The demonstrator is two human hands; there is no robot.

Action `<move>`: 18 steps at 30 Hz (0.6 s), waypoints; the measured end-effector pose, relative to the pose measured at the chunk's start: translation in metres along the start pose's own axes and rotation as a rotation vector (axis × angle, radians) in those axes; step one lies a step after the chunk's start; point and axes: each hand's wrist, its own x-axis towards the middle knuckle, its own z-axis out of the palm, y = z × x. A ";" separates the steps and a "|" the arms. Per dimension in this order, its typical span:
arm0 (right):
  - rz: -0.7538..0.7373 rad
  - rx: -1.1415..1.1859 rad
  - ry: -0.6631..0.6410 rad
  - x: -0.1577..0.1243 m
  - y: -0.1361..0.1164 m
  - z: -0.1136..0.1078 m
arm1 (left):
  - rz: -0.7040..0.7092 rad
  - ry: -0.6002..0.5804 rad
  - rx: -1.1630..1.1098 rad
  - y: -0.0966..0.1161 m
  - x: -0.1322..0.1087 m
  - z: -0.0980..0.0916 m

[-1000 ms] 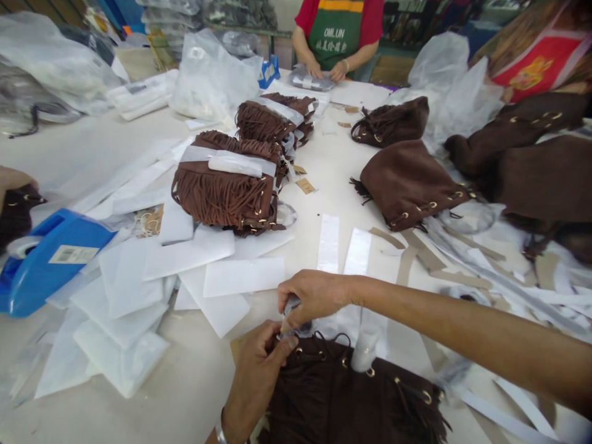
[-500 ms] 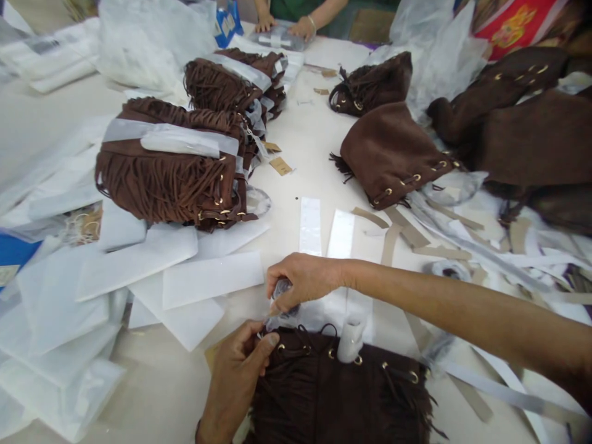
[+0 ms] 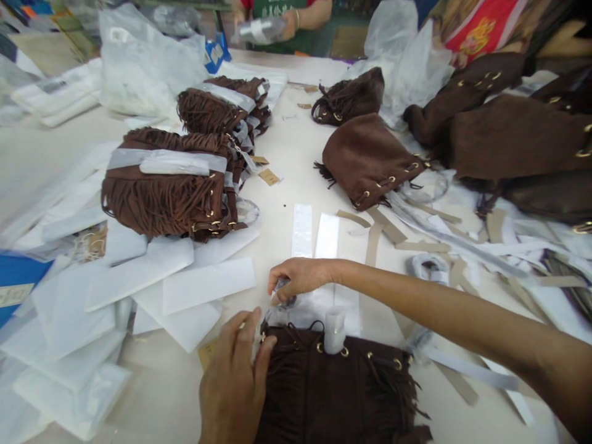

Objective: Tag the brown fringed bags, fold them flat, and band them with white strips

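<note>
A dark brown fringed suede bag (image 3: 342, 388) with gold eyelets lies flat at the near table edge. My left hand (image 3: 235, 382) rests on its top left corner, fingers together and slightly curled, touching the bag's rim. My right hand (image 3: 296, 279) reaches in from the right and pinches a small clear plastic-wrapped piece (image 3: 282, 295) just above the bag's rim. A small white wrapped roll (image 3: 333, 330) stands at the bag's drawstring edge.
Wrapped fringed bags (image 3: 171, 191) are stacked at centre left, plain brown bags (image 3: 365, 157) at right. White foam sheets (image 3: 139, 277) and strips (image 3: 303, 231) litter the table. A blue item (image 3: 18, 277) lies at far left. A co-worker's hands (image 3: 287, 24) hold a package across the table.
My left hand has let go of its pinch and shifted down onto the bag's corner. My right hand keeps its pinch. The view drifted, and the co-worker lifted a package.
</note>
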 end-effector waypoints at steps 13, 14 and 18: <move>-0.023 -0.111 0.019 0.002 0.001 0.002 | 0.183 -0.421 0.136 0.055 0.029 0.014; -0.030 -0.119 0.023 0.002 0.002 0.002 | 0.186 -0.398 0.130 0.054 0.027 0.017; -0.050 -0.134 0.034 0.003 0.004 0.002 | 0.247 -0.296 0.091 0.047 0.023 0.024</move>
